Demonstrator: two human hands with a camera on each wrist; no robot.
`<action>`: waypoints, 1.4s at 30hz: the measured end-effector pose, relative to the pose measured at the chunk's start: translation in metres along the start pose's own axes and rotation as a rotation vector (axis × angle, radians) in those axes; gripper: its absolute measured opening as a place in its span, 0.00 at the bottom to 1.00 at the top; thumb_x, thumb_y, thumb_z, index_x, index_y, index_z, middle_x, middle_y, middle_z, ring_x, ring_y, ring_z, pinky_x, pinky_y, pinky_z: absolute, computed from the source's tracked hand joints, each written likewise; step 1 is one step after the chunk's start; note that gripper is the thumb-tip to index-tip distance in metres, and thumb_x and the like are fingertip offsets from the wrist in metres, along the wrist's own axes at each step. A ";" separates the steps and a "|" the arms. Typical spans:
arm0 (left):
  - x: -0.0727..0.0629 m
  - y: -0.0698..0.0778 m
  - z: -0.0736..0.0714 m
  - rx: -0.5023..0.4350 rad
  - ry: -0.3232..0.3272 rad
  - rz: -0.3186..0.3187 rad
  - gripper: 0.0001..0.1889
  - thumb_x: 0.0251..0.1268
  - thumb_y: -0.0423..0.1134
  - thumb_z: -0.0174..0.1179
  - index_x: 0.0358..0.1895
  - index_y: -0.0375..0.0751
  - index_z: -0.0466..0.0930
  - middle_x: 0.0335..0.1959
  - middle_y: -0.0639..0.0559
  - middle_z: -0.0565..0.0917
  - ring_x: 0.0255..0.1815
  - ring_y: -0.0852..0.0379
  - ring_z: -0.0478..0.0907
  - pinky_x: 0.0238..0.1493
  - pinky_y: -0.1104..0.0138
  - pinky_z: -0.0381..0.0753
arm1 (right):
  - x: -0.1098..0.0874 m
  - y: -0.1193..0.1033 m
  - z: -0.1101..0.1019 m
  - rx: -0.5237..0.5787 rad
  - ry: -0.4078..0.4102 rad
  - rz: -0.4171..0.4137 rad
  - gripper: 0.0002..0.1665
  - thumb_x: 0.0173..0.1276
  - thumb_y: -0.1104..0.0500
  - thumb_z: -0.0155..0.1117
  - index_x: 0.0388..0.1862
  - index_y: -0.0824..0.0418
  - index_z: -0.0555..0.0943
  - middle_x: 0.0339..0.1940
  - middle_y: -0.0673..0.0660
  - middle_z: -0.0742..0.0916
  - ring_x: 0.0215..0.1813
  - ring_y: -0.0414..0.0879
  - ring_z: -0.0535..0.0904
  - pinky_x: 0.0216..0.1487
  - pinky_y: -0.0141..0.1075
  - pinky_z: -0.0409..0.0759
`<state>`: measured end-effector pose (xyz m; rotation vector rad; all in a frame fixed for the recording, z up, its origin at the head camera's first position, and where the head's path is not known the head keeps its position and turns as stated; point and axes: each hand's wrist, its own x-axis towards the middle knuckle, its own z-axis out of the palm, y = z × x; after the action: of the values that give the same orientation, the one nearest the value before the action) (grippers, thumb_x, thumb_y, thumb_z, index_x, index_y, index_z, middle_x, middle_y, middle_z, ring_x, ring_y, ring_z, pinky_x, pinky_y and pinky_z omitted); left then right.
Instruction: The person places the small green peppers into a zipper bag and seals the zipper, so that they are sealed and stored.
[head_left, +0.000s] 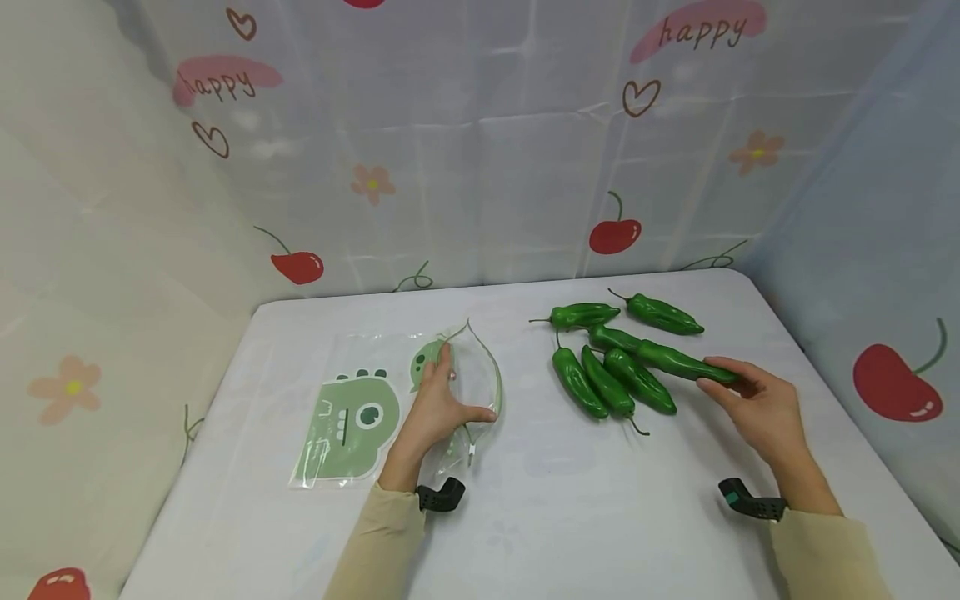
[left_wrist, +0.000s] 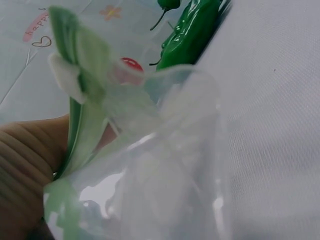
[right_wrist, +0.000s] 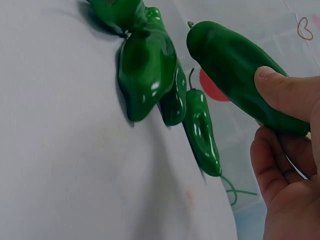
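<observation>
the held pepper [head_left: 684,363] is at the right of the counter [head_left: 570,517], pinched between thumb and fingers of the right grip [head_left: 765,408], which is closed only as far as the pepper's thickness allows. the right wrist view shows it raised, a short stem stub on its free end. its long axis slants from that free end, up and to the left, down to the fingers at the right.

the relation that matters: the bag [head_left: 341,429] lies to the left, well apart from the pepper, its mouth facing right, so the pepper's free end points roughly bagward, though angled a little past it, away from the person. the right grip is nearer the pepper; the left grip [head_left: 435,408] is at the bag mouth, thumb and fingers spread wide, touching the bag and keeping the mouth gaping; it pinches nothing that i can make out.

six loose peppers [head_left: 640,382] lie between pepper and bag or just beyond, some touching, stems pointing various ways.

the bag is clear with a green one-eyed creature print; i can read no brand or label on it. the backdrop [head_left: 480,200] reads "happy" twice, beside hearts, cherries and flowers.
</observation>
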<state>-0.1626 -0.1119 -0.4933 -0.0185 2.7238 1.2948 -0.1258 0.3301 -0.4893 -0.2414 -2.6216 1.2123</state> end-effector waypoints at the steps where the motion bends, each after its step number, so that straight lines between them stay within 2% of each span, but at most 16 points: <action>1: 0.000 0.000 0.000 -0.001 0.000 0.001 0.76 0.34 0.51 0.88 0.86 0.45 0.40 0.74 0.35 0.62 0.77 0.37 0.63 0.70 0.43 0.71 | 0.001 -0.001 0.002 0.006 -0.003 -0.005 0.28 0.70 0.46 0.72 0.64 0.59 0.84 0.49 0.39 0.81 0.47 0.26 0.72 0.39 0.16 0.74; 10: 0.000 0.002 0.000 0.002 0.005 -0.005 0.76 0.34 0.51 0.88 0.86 0.47 0.41 0.73 0.36 0.63 0.76 0.37 0.65 0.70 0.44 0.71 | 0.003 -0.013 0.013 0.055 -0.021 -0.065 0.25 0.69 0.51 0.74 0.62 0.60 0.85 0.47 0.39 0.81 0.46 0.26 0.74 0.40 0.16 0.75; 17: -0.001 0.002 -0.001 -0.001 0.007 -0.004 0.76 0.34 0.50 0.88 0.86 0.46 0.41 0.75 0.35 0.62 0.77 0.36 0.63 0.71 0.43 0.71 | 0.003 -0.023 0.022 0.055 -0.038 -0.093 0.25 0.69 0.50 0.73 0.61 0.58 0.85 0.47 0.39 0.82 0.48 0.25 0.75 0.47 0.14 0.72; 22: -0.002 0.002 -0.002 -0.004 0.005 -0.010 0.76 0.35 0.51 0.88 0.86 0.47 0.40 0.78 0.34 0.58 0.79 0.35 0.61 0.71 0.42 0.70 | 0.002 -0.030 0.030 0.058 -0.057 -0.113 0.23 0.70 0.50 0.73 0.61 0.56 0.85 0.50 0.44 0.84 0.49 0.25 0.75 0.52 0.13 0.70; 27: -0.002 0.002 -0.002 -0.003 0.007 -0.006 0.75 0.35 0.51 0.88 0.86 0.47 0.40 0.75 0.34 0.62 0.76 0.36 0.64 0.70 0.43 0.71 | 0.001 -0.036 0.039 0.077 -0.068 -0.151 0.22 0.69 0.54 0.74 0.60 0.58 0.86 0.55 0.55 0.85 0.49 0.23 0.75 0.53 0.12 0.68; 30: -0.002 0.003 -0.002 -0.002 0.006 -0.003 0.75 0.35 0.51 0.88 0.86 0.46 0.41 0.71 0.35 0.66 0.73 0.37 0.67 0.69 0.44 0.73 | 0.000 -0.040 0.044 0.092 -0.075 -0.163 0.21 0.69 0.55 0.74 0.59 0.58 0.86 0.55 0.54 0.85 0.49 0.22 0.76 0.54 0.12 0.68; 34: -0.003 0.004 -0.002 -0.003 0.004 -0.005 0.75 0.36 0.51 0.88 0.86 0.46 0.40 0.71 0.35 0.66 0.72 0.36 0.68 0.68 0.44 0.73 | -0.001 -0.046 0.051 0.112 -0.084 -0.179 0.21 0.68 0.57 0.75 0.59 0.59 0.86 0.55 0.52 0.85 0.50 0.24 0.76 0.56 0.13 0.68; 39: -0.003 0.005 -0.002 -0.007 0.002 -0.012 0.75 0.37 0.51 0.87 0.86 0.47 0.40 0.72 0.34 0.65 0.72 0.36 0.69 0.68 0.44 0.73 | 0.000 -0.055 0.059 0.164 -0.107 -0.215 0.21 0.67 0.60 0.75 0.59 0.60 0.86 0.57 0.58 0.86 0.51 0.24 0.76 0.55 0.13 0.70; 42: -0.002 0.005 -0.001 -0.005 0.003 -0.013 0.75 0.36 0.51 0.88 0.86 0.48 0.40 0.70 0.34 0.67 0.71 0.36 0.70 0.68 0.44 0.74 | -0.001 -0.061 0.063 0.195 -0.128 -0.227 0.22 0.67 0.61 0.75 0.59 0.60 0.86 0.57 0.60 0.86 0.48 0.25 0.77 0.49 0.15 0.75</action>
<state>-0.1606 -0.1102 -0.4885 -0.0388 2.7180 1.2998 -0.1462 0.2449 -0.4821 0.1699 -2.5249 1.4300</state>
